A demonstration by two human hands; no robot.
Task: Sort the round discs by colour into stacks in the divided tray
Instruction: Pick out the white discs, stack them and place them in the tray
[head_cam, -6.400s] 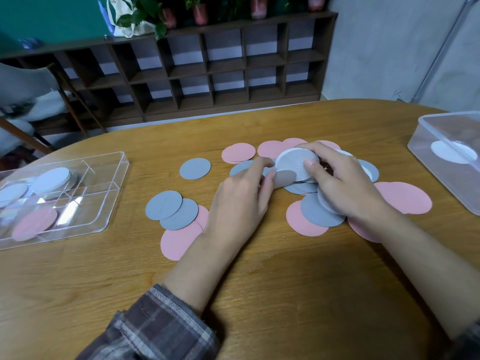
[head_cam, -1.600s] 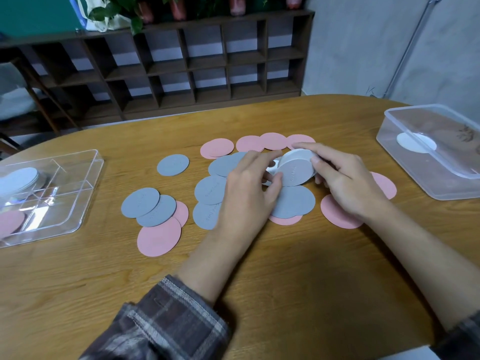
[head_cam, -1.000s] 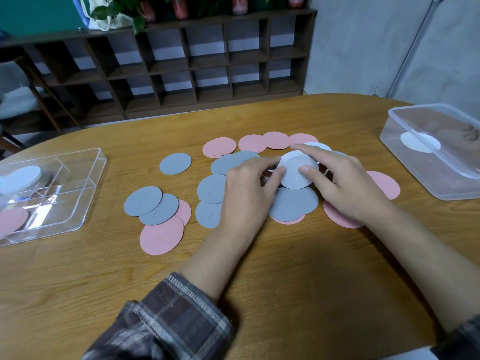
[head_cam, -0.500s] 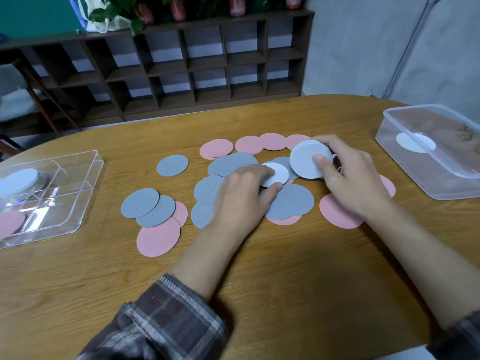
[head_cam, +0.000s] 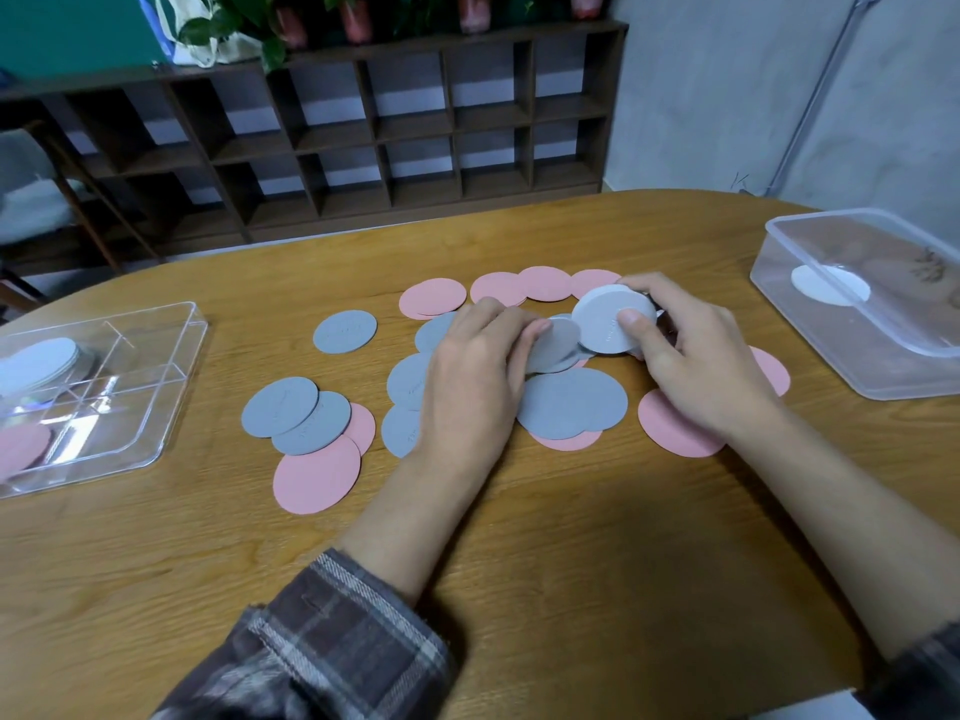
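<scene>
Pink and grey discs lie scattered on the wooden table (head_cam: 519,537). My right hand (head_cam: 691,361) holds a small stack of pale grey discs (head_cam: 610,317) tilted up, thumb on its face. My left hand (head_cam: 472,376) pinches a grey disc (head_cam: 553,343) just left of that stack, lifted at its edge. A large grey disc (head_cam: 571,402) lies below them on a pink one. The clear divided tray (head_cam: 150,387) sits at far left with a pale grey stack (head_cam: 36,361) and a pink disc (head_cam: 21,446) in separate compartments.
A clear lidded plastic box (head_cam: 857,309) with a white disc inside stands at the right edge. More grey discs (head_cam: 296,415) and a pink disc (head_cam: 317,475) lie left of my hands. A dark wooden shelf (head_cam: 389,122) stands behind the table.
My left hand has moved up and right, lifting a grey disc toward the stack in my right hand. The white disc that lay by my left fingers is no longer visible.
</scene>
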